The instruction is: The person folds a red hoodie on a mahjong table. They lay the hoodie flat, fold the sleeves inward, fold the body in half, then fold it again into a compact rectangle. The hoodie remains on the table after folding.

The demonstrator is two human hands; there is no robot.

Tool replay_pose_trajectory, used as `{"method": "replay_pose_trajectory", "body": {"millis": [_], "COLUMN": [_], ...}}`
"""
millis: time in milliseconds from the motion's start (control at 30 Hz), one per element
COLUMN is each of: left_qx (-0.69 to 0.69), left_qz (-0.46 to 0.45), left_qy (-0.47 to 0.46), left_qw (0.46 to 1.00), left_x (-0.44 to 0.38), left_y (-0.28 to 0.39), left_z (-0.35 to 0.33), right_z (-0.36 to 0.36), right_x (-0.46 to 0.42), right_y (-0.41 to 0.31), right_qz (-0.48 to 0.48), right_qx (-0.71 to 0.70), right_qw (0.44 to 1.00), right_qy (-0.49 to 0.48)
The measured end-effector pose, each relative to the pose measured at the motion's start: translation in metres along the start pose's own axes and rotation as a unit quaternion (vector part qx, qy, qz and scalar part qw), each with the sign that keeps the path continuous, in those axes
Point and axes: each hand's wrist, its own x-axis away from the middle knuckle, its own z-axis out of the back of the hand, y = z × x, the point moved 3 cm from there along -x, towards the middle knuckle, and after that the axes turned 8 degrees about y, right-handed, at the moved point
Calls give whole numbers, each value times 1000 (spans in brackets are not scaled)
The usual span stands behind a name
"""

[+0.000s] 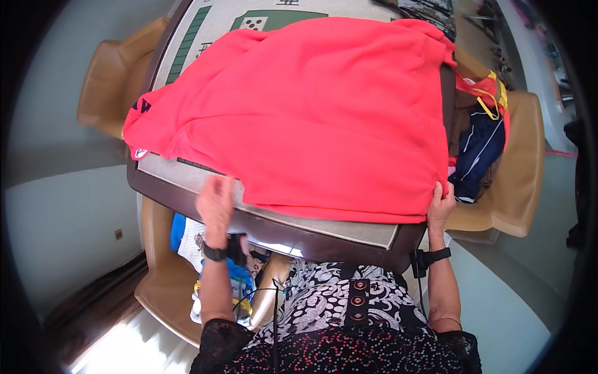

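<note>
A bright red long-sleeved garment (317,121) lies spread across the table (275,236), with its dark-marked end at the far left. At the garment's near right corner, my right hand (441,203) pinches the edge between thumb and fingers. My left hand (216,201) is slightly blurred over the table's near edge, beside the garment's lower left corner. Its fingers are bent, and no cloth shows in them. Whether the fingertips touch the fabric is hard to see.
Tan chairs stand around the table: one (105,84) at left, one (521,163) at right holding a pile of dark blue clothes (481,145), and one (159,271) near my left arm with folded clothes (238,280). Camouflage-patterned cloth (430,11) lies on the far right corner.
</note>
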Motion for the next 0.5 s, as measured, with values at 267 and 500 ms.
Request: {"method": "replay_pose_trajectory", "body": {"millis": [267,500], "left_qx": [214,21], "left_qz": [160,127], "left_qy": [-122,-184], "left_qw": [956,974], "left_x": [65,83], "left_y": [-5,-29], "left_z": [-29,-9], "right_z": [-2,-2], "right_x": [0,0], "right_y": [5,7], "right_qz": [5,12], "right_qx": [-36,-38], "right_qw": [999,999], "right_qy": [-8,-4]}}
